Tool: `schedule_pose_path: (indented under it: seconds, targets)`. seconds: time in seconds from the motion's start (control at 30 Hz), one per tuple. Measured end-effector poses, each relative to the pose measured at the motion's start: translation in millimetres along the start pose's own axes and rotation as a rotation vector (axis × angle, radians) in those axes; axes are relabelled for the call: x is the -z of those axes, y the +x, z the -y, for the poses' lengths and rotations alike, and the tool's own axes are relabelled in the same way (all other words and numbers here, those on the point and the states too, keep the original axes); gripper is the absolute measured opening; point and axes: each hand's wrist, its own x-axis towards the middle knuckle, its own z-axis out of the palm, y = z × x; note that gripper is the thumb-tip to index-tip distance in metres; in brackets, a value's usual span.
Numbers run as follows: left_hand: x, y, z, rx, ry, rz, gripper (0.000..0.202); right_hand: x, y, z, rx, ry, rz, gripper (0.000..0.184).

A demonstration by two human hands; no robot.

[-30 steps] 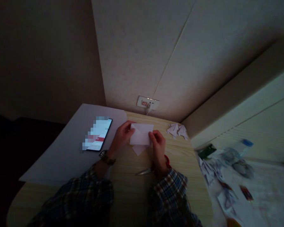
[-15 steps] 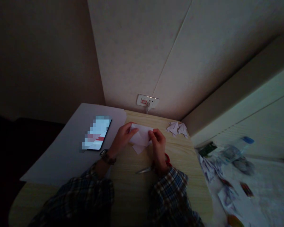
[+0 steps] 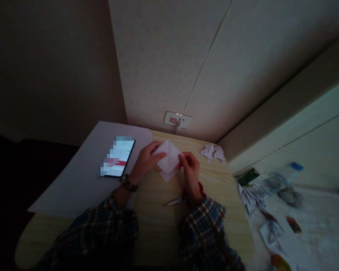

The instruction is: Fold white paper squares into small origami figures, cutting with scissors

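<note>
Between my hands is a folded piece of white paper, with its upper part now diamond-shaped and a crease down the middle. My left hand pinches its left corner, thumb on top. At the right corner, my right hand grips the paper between thumb and fingers. A pointed paper piece shows just below the diamond; whether it belongs to the same sheet I cannot tell. Red-handled scissors lie under my right wrist, their handles partly hidden.
A phone with a lit screen rests on large white sheets at the left. Folded paper figures sit at the table's back right corner. A wall socket holds a plug. Clutter including a plastic bottle lies right of the table.
The held paper has gone from a flat-topped rectangle to a diamond with a raised top point. Both hands keep their hold in nearly the same place.
</note>
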Motion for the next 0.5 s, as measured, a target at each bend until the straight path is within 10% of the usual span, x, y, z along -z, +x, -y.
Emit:
schedule_pose_path:
  seconds: [0.5]
  targets:
    - [0.7,-3.9,-5.5,0.127,-0.292,-0.100,0.044,-8.1,0.2,-3.6,-0.089,0.045,0.173,0.018]
